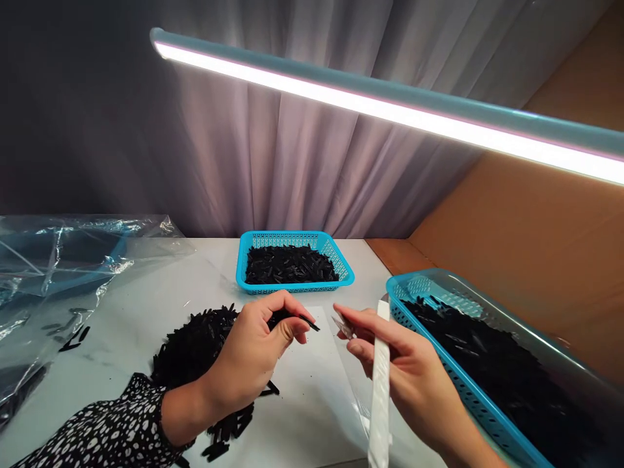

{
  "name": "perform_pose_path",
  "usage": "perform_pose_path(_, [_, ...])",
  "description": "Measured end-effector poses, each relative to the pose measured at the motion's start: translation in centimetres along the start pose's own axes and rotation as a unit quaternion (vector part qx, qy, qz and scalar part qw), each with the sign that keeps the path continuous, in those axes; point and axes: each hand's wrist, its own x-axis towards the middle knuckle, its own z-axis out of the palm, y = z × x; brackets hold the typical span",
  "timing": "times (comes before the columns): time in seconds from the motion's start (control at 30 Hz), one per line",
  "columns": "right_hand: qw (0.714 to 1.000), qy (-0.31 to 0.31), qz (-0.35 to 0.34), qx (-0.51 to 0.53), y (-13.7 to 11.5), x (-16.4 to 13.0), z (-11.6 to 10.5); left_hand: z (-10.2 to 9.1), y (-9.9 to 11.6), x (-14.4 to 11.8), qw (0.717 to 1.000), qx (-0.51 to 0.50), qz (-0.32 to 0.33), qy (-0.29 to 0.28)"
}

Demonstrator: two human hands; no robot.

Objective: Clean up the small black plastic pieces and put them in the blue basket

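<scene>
My left hand (258, 344) is closed, with a thin black strip (312, 323) sticking out between thumb and fingertips. More black pieces may be inside its curled fingers; I cannot tell. Facing it a short way to the right, my right hand (394, 364) pinches a small pointed metal tool (344, 326), its tip toward the strip but apart from it. The tool's exact kind is hidden by the fingers. A white upright bar (379, 390) crosses in front of the right hand. Under and behind the left wrist lies a pile of short black strips (192, 341) on the white table (312, 416).
A blue basket (344, 270) of black pieces stands at the back. A larger blue basket (439, 354), also filled with black pieces, is at the right with clear plastic over it. Clear plastic bags (58, 273) lie left. A bright tube lamp (341, 97) hangs across the top.
</scene>
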Motion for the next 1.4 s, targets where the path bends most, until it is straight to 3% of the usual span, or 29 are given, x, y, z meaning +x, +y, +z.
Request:
perform_pose_path(0.2, [0.983,0.029,-0.165,-0.078,-0.9,-1.8,0.8,0.5,0.6,-0.4,0.999,0.031,0.042,0.004])
perform_pose_path(0.57, [0.950,0.018,-0.251,-0.183,-0.8,-2.3,0.8,0.6,0.4,-0.6,0.989,0.084,0.120,0.020])
perform_pose_path(1.07, [0.944,0.025,-0.262,-0.197,-0.5,-2.5,1.0,0.8,0.1,-0.7,0.982,0.095,0.158,0.049])
perform_pose_path(1.4, [0.941,0.032,-0.258,-0.214,-0.7,-2.8,1.2,1.1,0.3,-1.0,0.992,0.050,0.112,0.038])
